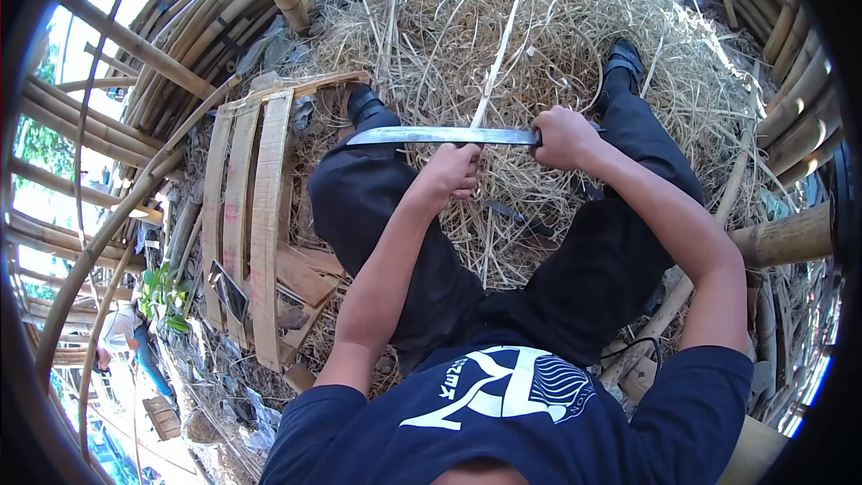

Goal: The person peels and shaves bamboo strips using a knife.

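Note:
My right hand [564, 137] is closed around the dark handle of a machete [409, 135]. Its long, shiny blade lies level across the view, with the tip to the left above my left knee. A pale, thin bamboo strip [496, 63] runs away from me over the ground, and the blade crosses it. Just below the blade, my left hand [452, 171] is closed on the strip with the fingers curled. Whether the edge bites into the strip I cannot tell.
A thick pile of bamboo shavings [440, 18] covers the ground between and beyond my legs. A slatted wooden crate [269, 224] stands to the left. Bamboo poles [790, 235] surround me on both sides. Another person [121, 328] is far off at lower left.

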{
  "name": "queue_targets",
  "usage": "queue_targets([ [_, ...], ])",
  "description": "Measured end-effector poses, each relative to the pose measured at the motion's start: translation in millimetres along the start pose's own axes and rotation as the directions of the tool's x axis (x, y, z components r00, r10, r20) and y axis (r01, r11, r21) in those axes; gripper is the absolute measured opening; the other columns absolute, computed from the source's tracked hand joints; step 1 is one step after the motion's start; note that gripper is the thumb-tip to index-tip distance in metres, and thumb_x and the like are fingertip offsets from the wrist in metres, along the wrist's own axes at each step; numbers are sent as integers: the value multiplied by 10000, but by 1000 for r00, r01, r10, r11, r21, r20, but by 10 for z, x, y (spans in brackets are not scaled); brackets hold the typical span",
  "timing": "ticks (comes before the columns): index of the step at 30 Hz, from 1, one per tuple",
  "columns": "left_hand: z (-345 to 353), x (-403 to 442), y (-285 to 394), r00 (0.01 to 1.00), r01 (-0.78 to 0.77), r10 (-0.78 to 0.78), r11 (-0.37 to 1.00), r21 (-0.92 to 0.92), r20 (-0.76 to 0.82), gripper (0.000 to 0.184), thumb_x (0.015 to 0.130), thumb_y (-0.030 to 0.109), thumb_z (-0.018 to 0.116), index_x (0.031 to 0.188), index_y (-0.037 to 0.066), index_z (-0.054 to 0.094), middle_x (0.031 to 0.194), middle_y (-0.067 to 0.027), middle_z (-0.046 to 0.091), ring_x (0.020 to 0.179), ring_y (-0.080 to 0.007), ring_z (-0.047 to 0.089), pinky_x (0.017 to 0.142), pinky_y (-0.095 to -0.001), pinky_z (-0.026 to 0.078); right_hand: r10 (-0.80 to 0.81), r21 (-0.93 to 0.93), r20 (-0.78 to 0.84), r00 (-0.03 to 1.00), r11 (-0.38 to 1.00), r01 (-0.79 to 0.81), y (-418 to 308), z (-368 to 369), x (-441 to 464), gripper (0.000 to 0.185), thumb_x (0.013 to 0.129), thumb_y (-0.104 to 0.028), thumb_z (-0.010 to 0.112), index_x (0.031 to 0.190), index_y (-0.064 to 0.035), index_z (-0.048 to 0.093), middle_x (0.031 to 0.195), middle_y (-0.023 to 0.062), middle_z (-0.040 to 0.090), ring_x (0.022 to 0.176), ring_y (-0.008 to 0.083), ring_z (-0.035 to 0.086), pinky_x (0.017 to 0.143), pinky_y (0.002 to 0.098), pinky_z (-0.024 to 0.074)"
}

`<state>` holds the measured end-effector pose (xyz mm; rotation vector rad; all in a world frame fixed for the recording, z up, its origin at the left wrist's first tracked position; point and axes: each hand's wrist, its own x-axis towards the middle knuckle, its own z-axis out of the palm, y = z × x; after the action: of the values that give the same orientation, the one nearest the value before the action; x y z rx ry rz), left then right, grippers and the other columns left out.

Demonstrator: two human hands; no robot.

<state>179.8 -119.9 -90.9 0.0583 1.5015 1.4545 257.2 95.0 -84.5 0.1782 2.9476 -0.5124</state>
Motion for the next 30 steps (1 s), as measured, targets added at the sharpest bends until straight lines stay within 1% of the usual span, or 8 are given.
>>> queue_targets([
  [9,28,-41,18,1000,9,-9,1000,-9,24,308,992,244,478,714,153,385,528,88,267,374,-39,241,305,-231,191,155,-107,-17,988,982,-156,243,-171,281,250,699,-162,605,797,51,692,875,246,686,831,358,687,787,428,556],
  [11,-21,-85,99,1000,16,-15,1000,-20,23,289,998,263,478,747,135,415,530,87,267,374,-40,245,304,-232,197,203,82,-69,977,977,-197,152,-56,167,295,704,-172,595,830,85,670,877,296,665,859,412,671,825,450,543],
  [18,-28,-118,81,989,-102,110,992,79,-96,192,972,241,550,956,54,511,574,64,323,394,-45,291,319,-231,255,165,113,36,986,979,-168,-90,-119,47,305,688,-163,591,816,106,656,862,312,656,860,427,663,823,466,532],
  [20,-69,-86,21,923,-306,352,916,258,-157,242,925,223,629,1048,27,558,625,34,436,439,-55,400,374,-234,356,170,100,15,985,980,-171,-92,-138,68,305,685,-161,591,810,110,656,861,311,657,855,427,664,820,467,532],
  [23,-40,-201,49,863,-275,463,766,582,-201,316,881,228,691,1082,4,593,677,-4,521,498,-51,482,429,-230,410,196,150,25,980,969,-197,-46,-123,131,307,687,-162,595,806,113,659,864,309,658,843,428,664,814,469,534],
  [25,-42,-250,116,889,-217,427,712,668,-167,392,861,318,704,1016,-27,601,713,-78,591,565,-147,581,515,-304,472,227,186,39,973,955,-231,-40,-110,148,311,692,-164,598,817,113,661,865,311,656,842,433,662,811,473,534],
  [27,-43,-204,141,881,-87,455,425,901,-129,392,887,330,643,986,-45,588,742,-174,622,694,-318,636,656,-418,499,228,143,45,973,962,-232,-73,-125,135,310,698,-167,599,820,111,662,868,310,657,847,439,660,812,476,533],
  [30,-90,-56,131,859,-43,493,332,942,-134,342,916,296,567,923,-46,584,807,-253,629,854,-432,608,769,-490,469,197,105,32,980,974,-200,-128,-149,130,310,700,-167,599,826,109,662,873,307,660,857,439,660,816,474,532],
])
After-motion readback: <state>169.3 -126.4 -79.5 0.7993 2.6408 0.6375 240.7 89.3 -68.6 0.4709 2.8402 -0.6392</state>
